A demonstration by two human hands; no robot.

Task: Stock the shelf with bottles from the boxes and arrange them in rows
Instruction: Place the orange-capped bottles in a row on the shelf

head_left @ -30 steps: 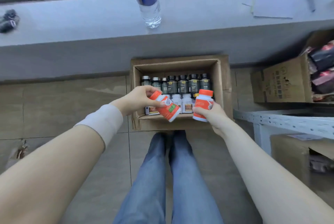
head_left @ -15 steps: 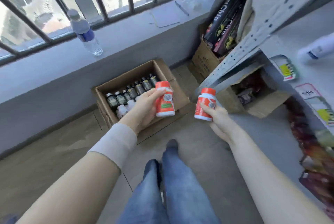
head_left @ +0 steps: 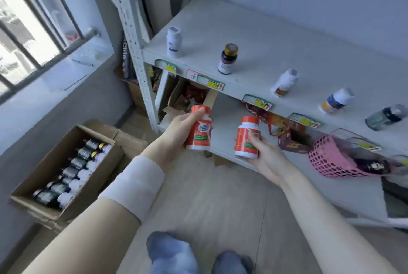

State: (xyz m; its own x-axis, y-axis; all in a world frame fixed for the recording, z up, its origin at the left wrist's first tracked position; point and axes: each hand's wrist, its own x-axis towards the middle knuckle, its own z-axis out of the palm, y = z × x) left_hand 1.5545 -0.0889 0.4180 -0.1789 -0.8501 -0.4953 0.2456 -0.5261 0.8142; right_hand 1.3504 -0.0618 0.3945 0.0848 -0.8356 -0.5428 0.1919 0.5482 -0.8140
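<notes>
Left hand [head_left: 182, 129] grips one orange bottle [head_left: 200, 129], right hand [head_left: 263, 152] another orange bottle [head_left: 245, 138]; five bottles [head_left: 228, 59] on shelf [head_left: 287, 39].

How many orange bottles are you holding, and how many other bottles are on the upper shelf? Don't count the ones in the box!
Orange bottles, one held by the left hand, one by the right hand: 2
Other bottles on the upper shelf: 5
Total: 7

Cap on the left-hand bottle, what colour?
Orange-red cap, clearest in the head view.
</notes>
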